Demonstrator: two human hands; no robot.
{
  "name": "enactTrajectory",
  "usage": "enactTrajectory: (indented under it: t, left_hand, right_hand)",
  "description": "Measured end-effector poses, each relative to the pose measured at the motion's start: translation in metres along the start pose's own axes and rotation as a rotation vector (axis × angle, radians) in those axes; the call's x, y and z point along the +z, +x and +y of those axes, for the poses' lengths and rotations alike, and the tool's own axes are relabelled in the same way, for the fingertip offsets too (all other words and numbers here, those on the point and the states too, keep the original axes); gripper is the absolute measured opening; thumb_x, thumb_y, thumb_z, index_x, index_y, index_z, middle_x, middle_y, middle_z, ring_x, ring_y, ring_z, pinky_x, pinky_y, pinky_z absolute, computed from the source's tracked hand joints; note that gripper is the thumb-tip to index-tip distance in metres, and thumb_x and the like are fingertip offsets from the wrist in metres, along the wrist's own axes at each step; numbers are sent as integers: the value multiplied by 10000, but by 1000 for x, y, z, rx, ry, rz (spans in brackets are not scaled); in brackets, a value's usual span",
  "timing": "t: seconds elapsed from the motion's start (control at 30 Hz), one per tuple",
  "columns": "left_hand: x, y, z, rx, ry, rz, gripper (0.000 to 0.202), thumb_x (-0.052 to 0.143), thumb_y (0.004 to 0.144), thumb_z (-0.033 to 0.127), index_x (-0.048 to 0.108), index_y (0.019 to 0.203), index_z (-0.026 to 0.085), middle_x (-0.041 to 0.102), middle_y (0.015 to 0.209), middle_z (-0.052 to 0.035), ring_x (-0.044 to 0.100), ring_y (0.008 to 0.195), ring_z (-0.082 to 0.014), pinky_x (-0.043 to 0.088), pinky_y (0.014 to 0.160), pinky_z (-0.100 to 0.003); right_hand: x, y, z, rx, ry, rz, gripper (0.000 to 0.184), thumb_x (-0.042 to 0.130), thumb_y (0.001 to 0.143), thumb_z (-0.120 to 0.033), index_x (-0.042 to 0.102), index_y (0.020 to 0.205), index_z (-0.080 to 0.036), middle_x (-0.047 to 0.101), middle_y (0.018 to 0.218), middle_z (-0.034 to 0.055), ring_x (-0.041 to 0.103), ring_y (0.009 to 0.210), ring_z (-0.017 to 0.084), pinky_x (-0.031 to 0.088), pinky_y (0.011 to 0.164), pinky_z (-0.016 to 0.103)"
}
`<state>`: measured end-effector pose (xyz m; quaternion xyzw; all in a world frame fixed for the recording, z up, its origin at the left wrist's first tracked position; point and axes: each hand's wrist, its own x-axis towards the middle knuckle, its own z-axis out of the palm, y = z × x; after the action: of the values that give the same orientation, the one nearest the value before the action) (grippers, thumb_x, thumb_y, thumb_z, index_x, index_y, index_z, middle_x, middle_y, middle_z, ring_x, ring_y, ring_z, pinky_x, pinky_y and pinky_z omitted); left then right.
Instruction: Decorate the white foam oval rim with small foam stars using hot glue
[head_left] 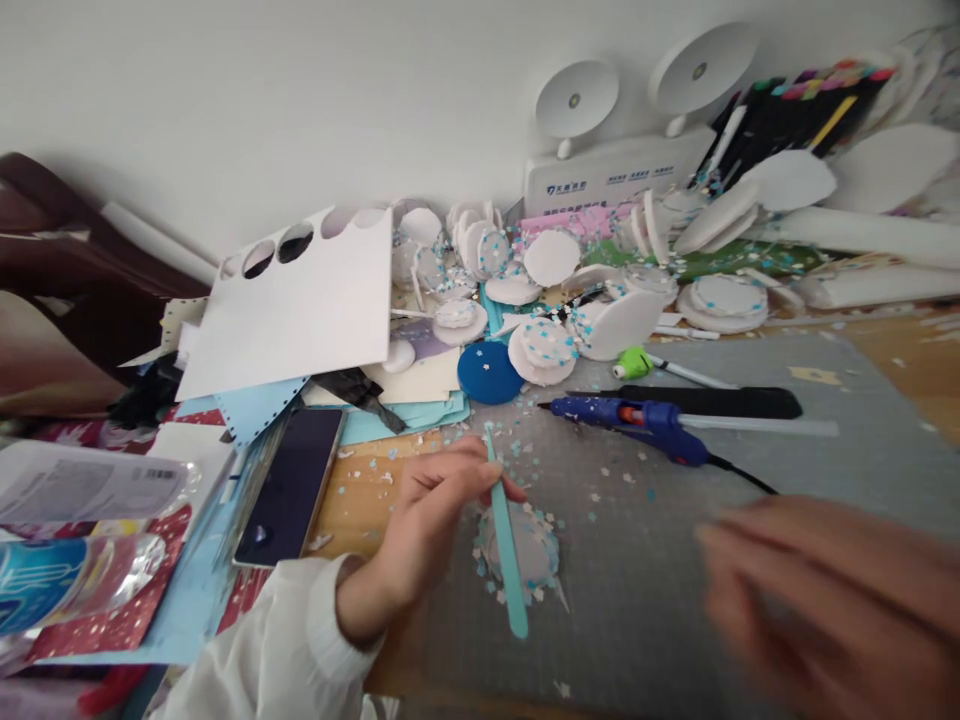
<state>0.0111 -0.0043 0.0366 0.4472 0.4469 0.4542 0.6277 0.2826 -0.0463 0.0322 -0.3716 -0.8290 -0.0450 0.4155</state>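
Note:
My left hand (439, 505) pinches a flat teal stick (507, 550) between thumb and fingers. The stick is narrow at its far end and broad and rounded at the near end. Beneath it, on the grey cutting mat (630, 620), lies a round pale disc (534, 545) with blue and white star-shaped bits around its edge. My right hand (832, 600) hovers at the lower right, apart from the disc. It is smeared by motion, so its fingers and anything in them cannot be made out. Beyond it lies a blue hot glue gun (637, 420) with a clear glue stick in its back.
White foam discs (551, 257) trimmed with blue stars pile up along the wall. A blue round lid (490, 372) and lime-green capped item (632, 363) lie in front. At left are a phone (291, 485), plastic bottle (82, 580) and white board (300, 310) with round holes.

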Motion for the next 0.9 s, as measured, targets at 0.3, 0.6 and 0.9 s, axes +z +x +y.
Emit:
enactTrajectory:
  t: [0.3, 0.6, 0.9]
  left_hand:
    - [28, -14, 10, 21, 82, 54, 359, 643, 828, 229, 563, 484, 166, 508, 575, 25, 465, 623, -115, 378, 652, -251]
    - [8, -5, 15, 224, 518, -86, 270, 473, 938, 273, 677, 807, 154, 621, 779, -46, 550, 785, -167, 402, 741, -289]
    - [-39, 8, -9, 402, 739, -508, 359, 698, 713, 408, 499, 907, 182, 545, 901, -58, 497, 833, -204, 406, 751, -319]
  right_hand:
    - [50, 61, -25, -490, 108, -65, 356, 341, 945, -99, 695, 984, -87, 744, 971, 103, 662, 982, 201, 572, 873, 289]
    - [46, 43, -9, 17, 402, -23, 229, 586, 825, -44, 600, 1025, -153, 750, 943, 86, 710, 856, 149, 598, 765, 251]
    - [59, 32, -30, 579, 652, 101, 105, 545, 874, -136, 540, 900, -238, 679, 724, 2, 684, 558, 127, 582, 529, 229]
